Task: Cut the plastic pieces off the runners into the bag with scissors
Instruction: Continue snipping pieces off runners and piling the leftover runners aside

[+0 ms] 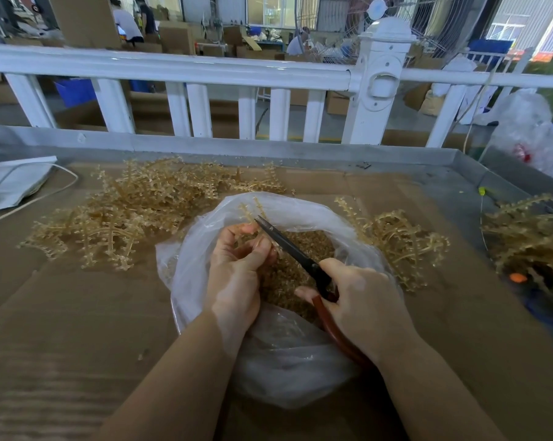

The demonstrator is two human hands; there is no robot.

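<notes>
A clear plastic bag [205, 237] lies open on the cardboard, with a heap of small amber pieces [304, 246] inside. My left hand [237, 268] pinches an amber runner [251, 210] over the bag's mouth; its tip sticks up past my fingers. My right hand [361, 300] grips scissors [288, 246] with dark blades and red-brown handles. The blades point up and left, and their tips lie against the runner beside my left fingertips.
A large pile of amber runners [135, 211] spreads behind the bag to the left. More runners [399, 240] lie right of it, others [526, 230] at the far right. A white bag with a cord [17, 183] sits far left. A metal tray rim [237, 148] and white railing [179, 71] stand behind.
</notes>
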